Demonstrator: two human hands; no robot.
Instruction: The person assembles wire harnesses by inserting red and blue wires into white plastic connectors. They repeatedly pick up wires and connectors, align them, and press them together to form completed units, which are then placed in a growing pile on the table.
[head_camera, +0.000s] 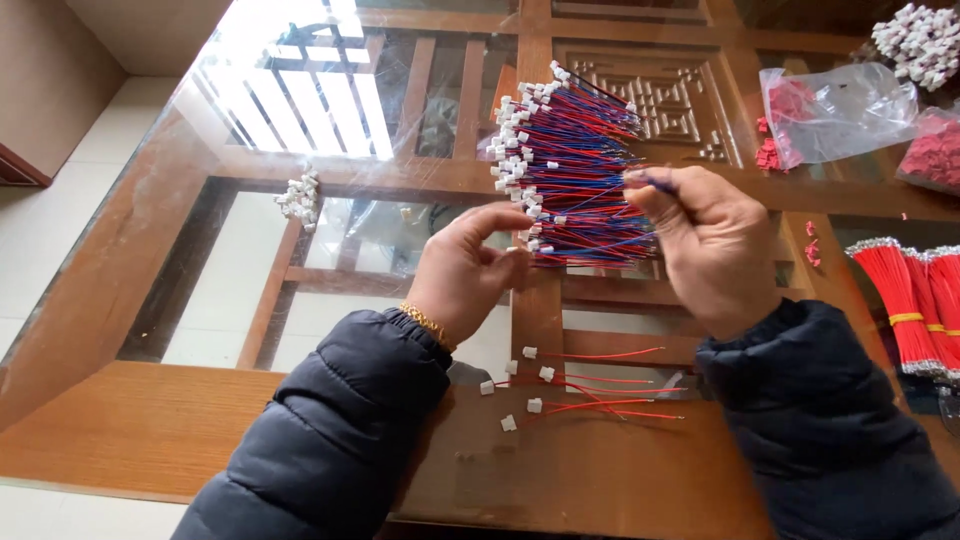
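Observation:
My right hand (705, 245) grips a thick bundle of red and blue wires (575, 170) by its right end, held above the glass-topped wooden table (150, 420). Small white plastic connectors cap the wires' left ends and fan out up and left. My left hand (465, 270) pinches at the bundle's lower wires near the connectors, fingertips on one of them. Both arms wear dark padded sleeves, and a gold bracelet sits on the left wrist.
Several loose red wires with white connectors (575, 390) lie on the table below my hands. A pile of white connectors (300, 195) sits at left. Clear bags of red parts (830, 110), more white connectors (920, 40) and tied red wire bundles (905, 300) lie at right.

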